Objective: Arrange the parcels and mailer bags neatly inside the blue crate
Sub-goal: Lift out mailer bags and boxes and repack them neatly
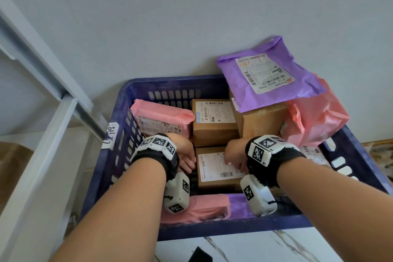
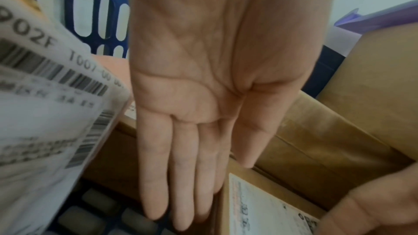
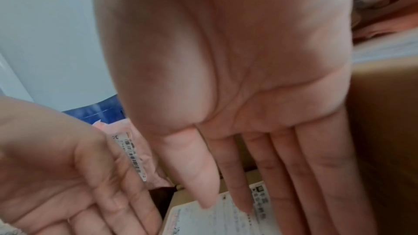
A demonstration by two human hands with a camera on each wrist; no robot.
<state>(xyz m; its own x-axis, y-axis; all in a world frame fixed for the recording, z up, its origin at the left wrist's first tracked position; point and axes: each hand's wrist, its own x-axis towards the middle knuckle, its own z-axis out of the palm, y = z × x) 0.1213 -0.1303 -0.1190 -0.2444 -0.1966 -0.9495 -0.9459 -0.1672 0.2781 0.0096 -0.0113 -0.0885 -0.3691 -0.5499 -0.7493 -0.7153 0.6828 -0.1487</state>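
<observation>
The blue crate [image 1: 234,229] holds several parcels. At its middle lies a small brown box with a white label [image 1: 217,168]. My left hand [image 1: 188,164] reaches down along that box's left side with straight fingers [image 2: 181,176], holding nothing. My right hand [image 1: 234,156] hovers flat over the label [image 3: 214,221], fingers [image 3: 282,176] straight. Behind sits another labelled box [image 1: 214,123], with a pink mailer [image 1: 161,121] to its left. A bigger box [image 1: 261,121] at the right carries a purple mailer [image 1: 268,74], with a pink bag [image 1: 314,117] beside it.
A pink mailer [image 1: 202,206] and a purple one [image 1: 240,204] lie along the crate's near wall. A white frame [image 1: 42,112] stands to the left, a grey wall behind. The crate sits on a marbled surface [image 1: 255,247] with a black object [image 1: 200,255] at its front edge.
</observation>
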